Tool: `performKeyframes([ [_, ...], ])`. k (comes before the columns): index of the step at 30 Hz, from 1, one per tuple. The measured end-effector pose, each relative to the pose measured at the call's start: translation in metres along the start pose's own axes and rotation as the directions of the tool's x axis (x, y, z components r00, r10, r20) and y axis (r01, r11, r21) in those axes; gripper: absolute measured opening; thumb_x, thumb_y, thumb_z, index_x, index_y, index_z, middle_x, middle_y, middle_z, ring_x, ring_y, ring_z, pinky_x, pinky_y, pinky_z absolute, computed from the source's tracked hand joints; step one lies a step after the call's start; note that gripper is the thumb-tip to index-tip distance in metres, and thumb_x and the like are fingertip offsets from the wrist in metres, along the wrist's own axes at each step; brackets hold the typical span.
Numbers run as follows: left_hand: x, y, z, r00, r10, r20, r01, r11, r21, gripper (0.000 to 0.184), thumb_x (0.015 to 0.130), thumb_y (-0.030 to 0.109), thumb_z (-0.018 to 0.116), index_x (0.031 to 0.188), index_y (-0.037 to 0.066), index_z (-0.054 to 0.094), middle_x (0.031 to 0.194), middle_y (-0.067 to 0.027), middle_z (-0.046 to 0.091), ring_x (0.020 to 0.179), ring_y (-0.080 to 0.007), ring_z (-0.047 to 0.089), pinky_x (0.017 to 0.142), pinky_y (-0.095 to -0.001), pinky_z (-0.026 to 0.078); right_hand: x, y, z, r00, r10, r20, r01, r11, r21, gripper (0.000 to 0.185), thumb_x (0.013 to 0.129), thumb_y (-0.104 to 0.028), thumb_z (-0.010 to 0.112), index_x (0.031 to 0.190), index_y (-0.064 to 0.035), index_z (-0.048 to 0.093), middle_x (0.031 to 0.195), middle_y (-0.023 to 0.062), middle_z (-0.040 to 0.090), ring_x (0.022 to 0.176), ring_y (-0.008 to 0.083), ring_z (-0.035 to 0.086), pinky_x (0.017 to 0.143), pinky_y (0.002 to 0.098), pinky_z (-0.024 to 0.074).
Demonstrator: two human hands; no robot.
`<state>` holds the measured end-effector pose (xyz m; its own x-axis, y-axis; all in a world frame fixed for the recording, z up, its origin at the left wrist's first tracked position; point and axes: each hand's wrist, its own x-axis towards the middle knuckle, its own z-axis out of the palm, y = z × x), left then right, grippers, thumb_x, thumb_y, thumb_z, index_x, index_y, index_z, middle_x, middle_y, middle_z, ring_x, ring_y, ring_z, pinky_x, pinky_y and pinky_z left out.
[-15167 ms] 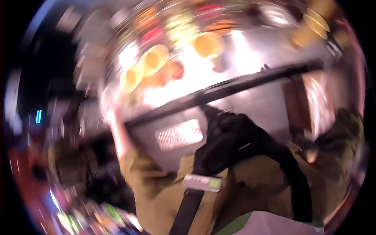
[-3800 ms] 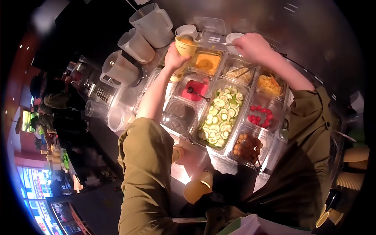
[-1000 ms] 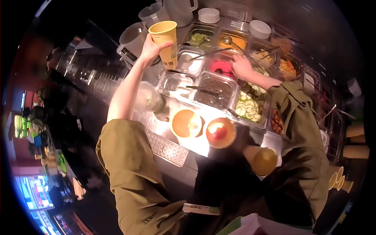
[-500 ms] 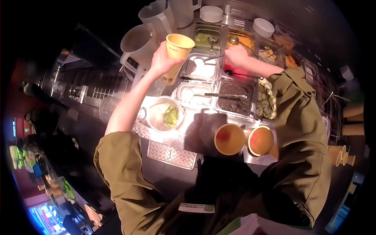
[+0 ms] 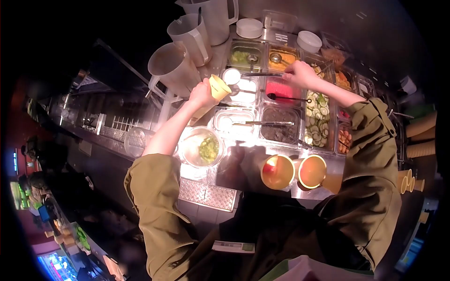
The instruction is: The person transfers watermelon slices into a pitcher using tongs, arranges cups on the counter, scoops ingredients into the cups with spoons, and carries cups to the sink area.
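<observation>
My left hand (image 5: 201, 97) is wrapped around a yellow paper cup (image 5: 219, 88), its mouth tilted to the right. My right hand (image 5: 301, 75) is closed on the end of a long-handled ladle (image 5: 262, 74). The ladle's round bowl, full of something white, hangs beside the cup's rim, above the pan of white food (image 5: 246, 97). Right of that pan, a pan of bright red food (image 5: 280, 88) has a dark spoon in it. Below lie a pan of dark pieces (image 5: 280, 122) and another white-filled pan (image 5: 225, 122) with a utensil across them.
Two yellow cups (image 5: 278, 172) stand at the counter's front, with red inside at least one. A clear tub of green pieces (image 5: 202, 146) sits left of them. Plastic pitchers (image 5: 172, 70) line the back left. Pans of green food (image 5: 241, 57) and cucumber slices (image 5: 318, 114) surround the work area.
The ladle has risen out of the white pan, its bowl now full. My right hand moved up and right. The cup has come lower and tilts toward the ladle.
</observation>
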<state>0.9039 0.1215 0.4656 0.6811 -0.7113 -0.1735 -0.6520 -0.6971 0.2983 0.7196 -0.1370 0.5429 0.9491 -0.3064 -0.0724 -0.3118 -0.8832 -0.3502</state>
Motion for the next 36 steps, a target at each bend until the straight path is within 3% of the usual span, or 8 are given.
performKeyframes([
  [3,0.002,0.005,-0.006,0.995,0.041,-0.092,-0.056,0.985,-0.164,0.069,0.054,0.029,0.074,0.106,-0.001,0.040,0.097,-0.0215,0.057,0.093,-0.0330,0.057,0.080,-0.0363,0.046,-0.012,-0.015,-0.005,0.944,-0.292,-0.153,0.252,0.938,-0.239,0.023,0.071,-0.016,0.059,0.090,-0.0046,0.061,0.077,0.0109,0.060,0.070,0.0267,0.059,0.062,0.0375,0.0480],
  [6,-0.003,0.021,-0.022,0.988,-0.004,-0.156,-0.054,0.930,-0.363,0.070,0.056,0.029,0.073,0.109,-0.001,0.038,0.098,-0.0196,0.057,0.094,-0.0298,0.057,0.081,-0.0345,0.045,-0.015,-0.016,-0.005,0.617,-0.727,-0.301,0.464,0.645,-0.607,0.028,0.065,-0.014,0.059,0.092,-0.0077,0.055,0.078,0.0070,0.052,0.061,0.0236,0.056,0.052,0.0328,0.0477],
  [14,-0.001,0.005,-0.014,0.937,-0.014,-0.348,-0.179,0.838,-0.515,0.075,0.055,0.027,0.075,0.111,-0.003,0.034,0.105,-0.0189,0.054,0.100,-0.0294,0.053,0.085,-0.0358,0.043,-0.035,-0.002,-0.045,0.974,-0.069,-0.215,0.098,0.987,0.126,0.021,0.074,-0.015,0.056,0.089,-0.0024,0.063,0.072,0.0156,0.061,0.069,0.0292,0.060,0.064,0.0364,0.0461],
  [25,0.012,0.007,-0.034,0.892,-0.003,-0.453,-0.289,0.767,-0.574,0.073,0.054,0.022,0.076,0.111,0.000,0.037,0.106,-0.0177,0.052,0.100,-0.0306,0.052,0.086,-0.0371,0.043,0.055,0.009,0.091,0.964,0.126,0.235,-0.060,0.961,-0.271,0.015,0.069,-0.014,0.056,0.078,-0.0038,0.064,0.084,0.0201,0.061,0.083,0.0333,0.060,0.073,0.0408,0.0478],
  [30,0.033,0.009,-0.041,0.887,0.058,-0.459,-0.324,0.785,-0.527,0.077,0.054,0.018,0.076,0.116,0.001,0.034,0.111,-0.0191,0.048,0.106,-0.0320,0.047,0.090,-0.0378,0.039,0.169,-0.055,0.037,0.948,-0.295,-0.117,0.199,0.840,-0.505,0.011,0.066,-0.014,0.057,0.074,-0.0069,0.059,0.070,0.0115,0.057,0.067,0.0314,0.056,0.060,0.0401,0.0465],
  [31,0.036,0.009,-0.043,0.883,0.067,-0.464,-0.337,0.780,-0.527,0.078,0.054,0.017,0.076,0.117,0.001,0.033,0.112,-0.0192,0.047,0.106,-0.0322,0.046,0.090,-0.0379,0.038,0.211,-0.067,0.027,0.704,-0.602,-0.377,0.413,0.779,-0.472,0.015,0.066,-0.009,0.055,0.081,-0.0058,0.055,0.079,0.0108,0.056,0.072,0.0300,0.055,0.062,0.0399,0.0456],
  [34,0.045,0.010,-0.038,0.874,0.084,-0.478,-0.350,0.791,-0.502,0.078,0.054,0.016,0.076,0.117,0.001,0.032,0.113,-0.0193,0.047,0.106,-0.0335,0.046,0.091,-0.0385,0.038,0.303,-0.122,0.003,0.507,-0.850,-0.145,0.548,0.447,-0.707,0.025,0.069,-0.012,0.053,0.093,-0.0074,0.055,0.094,0.0061,0.054,0.094,0.0224,0.049,0.074,0.0337,0.0431],
  [36,0.049,0.012,-0.038,0.877,0.074,-0.475,-0.339,0.794,-0.504,0.078,0.054,0.015,0.076,0.116,0.001,0.032,0.111,-0.0200,0.047,0.105,-0.0351,0.046,0.089,-0.0397,0.039,0.327,-0.147,0.011,0.714,-0.696,0.072,0.422,0.346,-0.838,0.023,0.070,-0.016,0.053,0.092,-0.0109,0.057,0.090,0.0038,0.057,0.095,0.0189,0.049,0.077,0.0323,0.0404],
])
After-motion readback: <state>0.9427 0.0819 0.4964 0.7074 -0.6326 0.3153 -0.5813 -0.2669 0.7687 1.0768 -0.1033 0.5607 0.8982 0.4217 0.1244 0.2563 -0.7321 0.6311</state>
